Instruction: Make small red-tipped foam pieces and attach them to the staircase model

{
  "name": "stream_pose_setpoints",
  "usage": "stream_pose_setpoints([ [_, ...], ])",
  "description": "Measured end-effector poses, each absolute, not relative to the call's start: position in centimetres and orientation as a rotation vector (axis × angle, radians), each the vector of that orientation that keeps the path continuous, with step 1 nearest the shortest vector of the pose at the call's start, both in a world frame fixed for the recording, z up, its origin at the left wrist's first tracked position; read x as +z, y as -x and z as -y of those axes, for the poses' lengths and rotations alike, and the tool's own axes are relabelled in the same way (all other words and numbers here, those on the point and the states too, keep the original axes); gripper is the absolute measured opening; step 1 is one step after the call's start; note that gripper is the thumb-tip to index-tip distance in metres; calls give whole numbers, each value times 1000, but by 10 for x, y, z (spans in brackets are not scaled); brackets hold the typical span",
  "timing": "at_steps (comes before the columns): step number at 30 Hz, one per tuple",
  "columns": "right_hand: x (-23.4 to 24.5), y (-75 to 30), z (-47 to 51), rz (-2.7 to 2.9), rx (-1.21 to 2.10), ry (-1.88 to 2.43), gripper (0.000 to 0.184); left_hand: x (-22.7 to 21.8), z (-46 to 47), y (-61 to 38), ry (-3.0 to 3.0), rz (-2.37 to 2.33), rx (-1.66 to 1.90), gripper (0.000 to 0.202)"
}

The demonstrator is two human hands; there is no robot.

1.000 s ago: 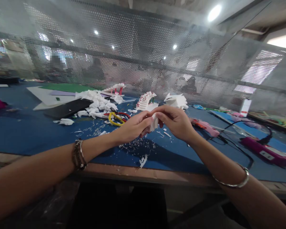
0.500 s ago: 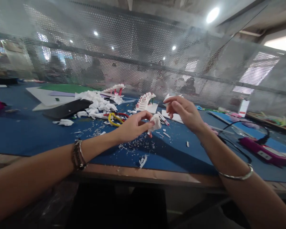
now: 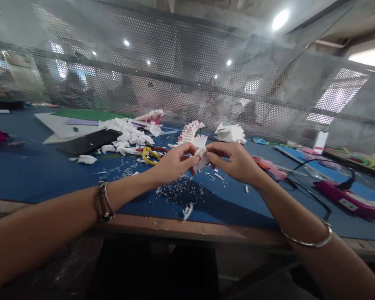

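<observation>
Above the table's front half, a crumpled piece of white tissue is held up between both hands. My left hand is closed and pinches it from the left with thumb and forefinger. From the right, my right hand has thumb and fingertips closed on the same piece. Small white shreds are scattered on the blue tabletop below. Just behind the hands stands a small white model staircase with reddish edges. A stack of white paper pieces lies beyond my right hand.
Crumpled white tissues are heaped at left, beside a black sheet and yellow-handled pliers. A second model staircase stands behind. At right are a pink glue gun, a magenta power strip with black cable, and a phone.
My right hand has come down and left from above the paper stack to the tissue, and its fingers have closed on it. My left hand keeps its hold, nearly unmoved.
</observation>
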State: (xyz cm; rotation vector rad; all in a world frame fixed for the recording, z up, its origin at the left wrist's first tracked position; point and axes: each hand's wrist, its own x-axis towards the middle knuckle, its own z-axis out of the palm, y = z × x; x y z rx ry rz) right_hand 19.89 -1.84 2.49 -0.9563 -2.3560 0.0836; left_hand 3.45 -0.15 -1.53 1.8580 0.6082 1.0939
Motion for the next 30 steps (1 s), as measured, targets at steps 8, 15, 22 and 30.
stream_pose_setpoints([
  [8, 24, -200, 16, 2335, 136, 936, 21, -13, 3, -37, -1730, -588, 1110, 6],
  [15, 23, -202, 16, 2238, 325, 925, 16, -14, 2, -35, -1750, -609, 1152, 5],
  [22, 20, -199, 15, 2245, 347, 955, 17, -14, 1, -34, -1853, -632, 1154, 11],
  [30, 19, -198, 14, 2334, -67, 898, 16, -16, -2, -32, -1958, -630, 1240, 14],
])
